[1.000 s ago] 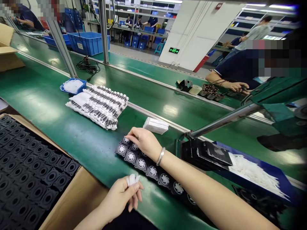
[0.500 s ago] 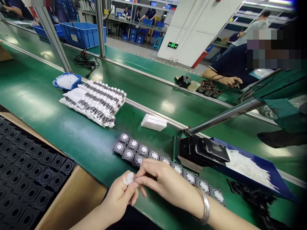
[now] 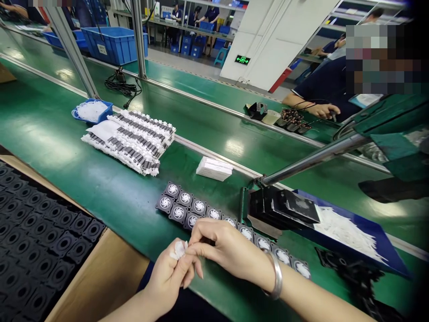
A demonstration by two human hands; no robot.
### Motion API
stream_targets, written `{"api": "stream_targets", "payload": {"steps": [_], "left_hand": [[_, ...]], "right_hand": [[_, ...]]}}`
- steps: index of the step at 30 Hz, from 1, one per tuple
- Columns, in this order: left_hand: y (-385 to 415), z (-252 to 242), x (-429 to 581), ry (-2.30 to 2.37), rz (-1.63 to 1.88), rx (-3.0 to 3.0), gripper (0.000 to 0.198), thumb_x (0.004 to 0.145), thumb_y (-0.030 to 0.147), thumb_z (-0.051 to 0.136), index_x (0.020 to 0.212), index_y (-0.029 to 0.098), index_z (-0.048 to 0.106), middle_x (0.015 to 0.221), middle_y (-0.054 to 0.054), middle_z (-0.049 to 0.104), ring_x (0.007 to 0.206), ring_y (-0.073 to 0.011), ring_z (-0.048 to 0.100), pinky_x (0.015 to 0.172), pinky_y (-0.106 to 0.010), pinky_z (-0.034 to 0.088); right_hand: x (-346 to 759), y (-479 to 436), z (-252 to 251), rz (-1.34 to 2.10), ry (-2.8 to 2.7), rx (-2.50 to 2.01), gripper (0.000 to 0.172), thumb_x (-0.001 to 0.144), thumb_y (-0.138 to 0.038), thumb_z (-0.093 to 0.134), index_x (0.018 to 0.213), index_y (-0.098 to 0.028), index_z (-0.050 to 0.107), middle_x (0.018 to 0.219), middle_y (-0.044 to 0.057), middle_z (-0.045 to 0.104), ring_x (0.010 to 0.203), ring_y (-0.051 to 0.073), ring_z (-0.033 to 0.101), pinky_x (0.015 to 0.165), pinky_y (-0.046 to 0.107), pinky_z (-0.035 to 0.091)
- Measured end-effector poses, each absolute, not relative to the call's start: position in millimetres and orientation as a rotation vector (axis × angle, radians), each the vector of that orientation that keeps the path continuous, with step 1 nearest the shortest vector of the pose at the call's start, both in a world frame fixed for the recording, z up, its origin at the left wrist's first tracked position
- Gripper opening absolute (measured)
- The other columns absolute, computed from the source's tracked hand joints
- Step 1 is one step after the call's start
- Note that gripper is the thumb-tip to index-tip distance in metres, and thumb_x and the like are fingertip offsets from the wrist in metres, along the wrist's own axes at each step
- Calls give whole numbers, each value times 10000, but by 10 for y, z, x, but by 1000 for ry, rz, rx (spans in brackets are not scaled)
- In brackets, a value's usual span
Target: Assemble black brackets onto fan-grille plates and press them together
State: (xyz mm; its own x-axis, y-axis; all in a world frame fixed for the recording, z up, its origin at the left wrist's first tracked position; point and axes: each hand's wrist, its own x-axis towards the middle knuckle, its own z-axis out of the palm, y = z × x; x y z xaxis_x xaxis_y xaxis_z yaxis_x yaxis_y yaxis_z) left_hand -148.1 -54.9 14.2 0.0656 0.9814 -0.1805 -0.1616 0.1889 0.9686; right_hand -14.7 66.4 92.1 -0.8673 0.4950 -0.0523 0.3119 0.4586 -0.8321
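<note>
My left hand (image 3: 167, 275) is closed, with small thin white pieces (image 3: 178, 249) sticking up between thumb and forefinger; they look like paper or soft film. Beside them my right hand (image 3: 228, 248) pinches, its thumb and forefinger meeting the left fingertips. What lies in that pinch is hidden. Both hands are in front of two rows of black square parts with white swirl faces (image 3: 178, 213), which rest on the green bench. My right hand and forearm cover part of the rows.
A box of black square parts (image 3: 62, 243) stands at left. On the bench are a bundled white-and-grey stack (image 3: 134, 141), a small blue tray (image 3: 106, 112), a white block (image 3: 214, 168) and a blue bin (image 3: 385, 246) with white strips. A metal bar (image 3: 311, 158) slants across the right.
Both hands stay together at nearly the same place, the right shifting slightly left and up. The white pieces appear more spread apart. The view has shifted slightly.
</note>
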Motion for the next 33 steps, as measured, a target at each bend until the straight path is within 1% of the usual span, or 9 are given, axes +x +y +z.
{"api": "stream_targets", "payload": {"steps": [6,10,12,17,20,23,26,29,33], "left_hand": [[-540,71,-1457,1123,1211,857,424,976,554,403,835,171,520,622,17,529,460,-71,366,479,-248,290],[-515,46,-1472,1141,1190,739,417,948,574,463,946,162,521,737,-11,592,467,-56,388,447,-224,282],[-517,44,-1458,1078,1138,671,422,920,584,516,881,164,515,713,4,566,457,-45,370,431,-210,274],[-550,69,-1395,925,994,478,442,835,578,652,777,164,508,673,18,529,441,-30,321,382,-181,220],[-545,103,-1392,871,962,456,457,824,578,666,788,133,568,704,-28,596,472,-54,456,421,-187,325],[-524,137,-1407,846,968,389,455,807,553,703,834,105,623,854,-119,683,711,-151,649,602,-243,495],[-509,147,-1409,833,969,372,442,816,531,704,872,98,639,963,-158,703,840,-200,696,721,-289,536],[-501,139,-1395,813,959,402,461,820,567,676,865,111,619,920,-130,688,737,-190,697,590,-266,534],[-484,133,-1405,843,963,537,467,859,595,603,847,128,581,783,-73,655,496,-94,565,431,-204,432]], "right_hand": [[-169,814,960,1307,-2493,-634,374,936,-466,576,701,-176,604,719,22,642,666,119,590,646,229,462],[-217,1038,996,1118,-2239,-862,196,946,-341,595,823,-197,641,809,4,712,726,122,656,694,231,494],[-258,1145,972,975,-2262,-887,110,952,-269,581,894,-208,653,810,-12,722,724,119,669,693,228,497],[-386,1265,810,748,-2406,-829,77,951,-223,579,918,-203,646,838,-2,731,760,139,682,698,242,495],[-439,1274,718,674,-2469,-806,55,948,-212,590,920,-197,634,838,1,725,747,139,668,688,244,483],[-469,1287,671,592,-2556,-775,88,952,-223,586,881,-184,620,812,10,700,739,141,642,683,247,468],[-470,1310,726,445,-2637,-774,206,927,-356,620,833,-173,603,757,25,653,732,165,610,669,267,453],[-400,1290,919,299,-2525,-841,341,886,-483,633,947,-149,597,799,52,632,742,183,588,672,291,446],[-192,1080,1172,515,-2498,-854,272,941,-426,581,870,-166,619,806,46,614,762,166,576,701,280,446]]}}
